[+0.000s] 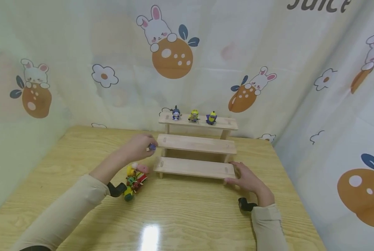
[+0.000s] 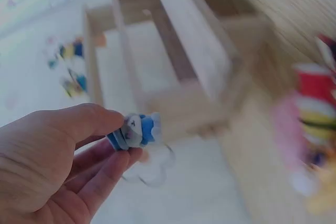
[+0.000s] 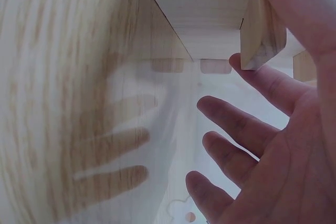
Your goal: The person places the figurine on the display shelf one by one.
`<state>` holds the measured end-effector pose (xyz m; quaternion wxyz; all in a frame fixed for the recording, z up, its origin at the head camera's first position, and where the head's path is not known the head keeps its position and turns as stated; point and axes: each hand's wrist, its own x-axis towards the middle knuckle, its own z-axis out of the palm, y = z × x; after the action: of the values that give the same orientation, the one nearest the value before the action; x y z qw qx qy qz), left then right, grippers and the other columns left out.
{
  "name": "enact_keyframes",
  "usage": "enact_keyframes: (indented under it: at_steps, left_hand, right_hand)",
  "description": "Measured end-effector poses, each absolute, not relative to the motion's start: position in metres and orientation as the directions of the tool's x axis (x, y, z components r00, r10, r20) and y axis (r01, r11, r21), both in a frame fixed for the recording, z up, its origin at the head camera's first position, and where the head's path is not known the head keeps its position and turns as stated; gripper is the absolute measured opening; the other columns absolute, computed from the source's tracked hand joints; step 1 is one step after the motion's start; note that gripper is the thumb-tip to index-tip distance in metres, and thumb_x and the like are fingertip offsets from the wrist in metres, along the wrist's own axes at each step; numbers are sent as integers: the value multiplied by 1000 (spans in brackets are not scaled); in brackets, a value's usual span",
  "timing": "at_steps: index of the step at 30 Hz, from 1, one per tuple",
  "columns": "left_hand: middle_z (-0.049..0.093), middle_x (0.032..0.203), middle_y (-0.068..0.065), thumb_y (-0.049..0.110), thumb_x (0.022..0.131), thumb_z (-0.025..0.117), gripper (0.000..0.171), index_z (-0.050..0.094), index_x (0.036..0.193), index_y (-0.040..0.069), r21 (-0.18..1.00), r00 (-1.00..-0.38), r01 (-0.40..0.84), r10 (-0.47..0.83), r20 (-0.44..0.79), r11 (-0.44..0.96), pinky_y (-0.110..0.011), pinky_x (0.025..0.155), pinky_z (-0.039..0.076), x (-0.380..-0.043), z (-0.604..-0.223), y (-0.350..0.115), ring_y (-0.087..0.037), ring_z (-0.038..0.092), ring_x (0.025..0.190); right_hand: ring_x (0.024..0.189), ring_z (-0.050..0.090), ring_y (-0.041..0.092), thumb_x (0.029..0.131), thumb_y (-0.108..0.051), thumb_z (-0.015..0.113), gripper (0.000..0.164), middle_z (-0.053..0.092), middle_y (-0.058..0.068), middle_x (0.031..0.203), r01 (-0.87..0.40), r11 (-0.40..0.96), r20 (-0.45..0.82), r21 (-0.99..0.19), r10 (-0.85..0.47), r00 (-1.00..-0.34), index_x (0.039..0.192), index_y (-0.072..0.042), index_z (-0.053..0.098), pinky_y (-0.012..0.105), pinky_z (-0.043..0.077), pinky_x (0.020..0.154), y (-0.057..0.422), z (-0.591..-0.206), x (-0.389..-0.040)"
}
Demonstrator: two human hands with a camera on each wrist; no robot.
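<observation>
My left hand (image 1: pixel 140 146) pinches a small blue and white toy figurine (image 2: pixel 139 130) between thumb and fingertips. It is beside the left end of the middle step of a three-tier wooden display stand (image 1: pixel 196 144). At the stand's lower right end, my right hand (image 1: pixel 246 178) holds the bottom step, thumb at the front corner and index finger toward the back. In the right wrist view the other fingers (image 3: pixel 236 124) spread past the wood. Three figurines stand on the top step: a dark blue one (image 1: pixel 176 114), a yellow one (image 1: pixel 194 115) and a yellow and purple one (image 1: pixel 211 118).
Several colourful figurines (image 1: pixel 133 179) lie in a pile on the wooden table (image 1: pixel 187 212), left of the stand and near my left wrist. A patterned curtain (image 1: pixel 118 45) with rabbits and fruit hangs behind the table and along its sides.
</observation>
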<state>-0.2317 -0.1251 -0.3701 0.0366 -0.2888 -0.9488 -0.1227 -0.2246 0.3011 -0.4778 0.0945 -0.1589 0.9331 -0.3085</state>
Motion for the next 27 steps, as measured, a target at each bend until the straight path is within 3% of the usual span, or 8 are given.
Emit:
enact_keyframes:
  at_steps: [10, 18, 27]
  left_hand:
    - [64, 104, -6, 16, 90, 64, 22, 71, 108, 5, 208, -712, 701, 686, 149, 682, -25, 78, 54, -234, -333, -38, -15, 63, 90]
    - [64, 102, -4, 16, 91, 63, 18, 70, 106, 9, 153, -618, 785, 744, 254, 600, -24, 79, 52, -252, -300, 25, -16, 61, 92]
    - [63, 110, -1, 19, 94, 59, 21, 70, 111, 11, 105, -654, 751, 712, 255, 652, -21, 87, 50, -289, -287, 79, -12, 60, 98]
  right_hand:
    - [138, 15, 54, 82, -48, 69, 87, 31, 31, 147, -257, 745, -56, -616, -367, -929, 142, 3, 34, 66, 19, 109, 307, -477, -225]
    - [139, 12, 53, 83, -46, 69, 85, 28, 31, 148, -248, 729, -64, -638, -372, -926, 143, 2, 33, 67, 18, 109, 310, -478, -227]
    - [139, 13, 53, 82, -45, 70, 84, 31, 30, 147, -253, 703, -51, -665, -380, -924, 141, 3, 35, 66, 18, 110, 306, -480, -223]
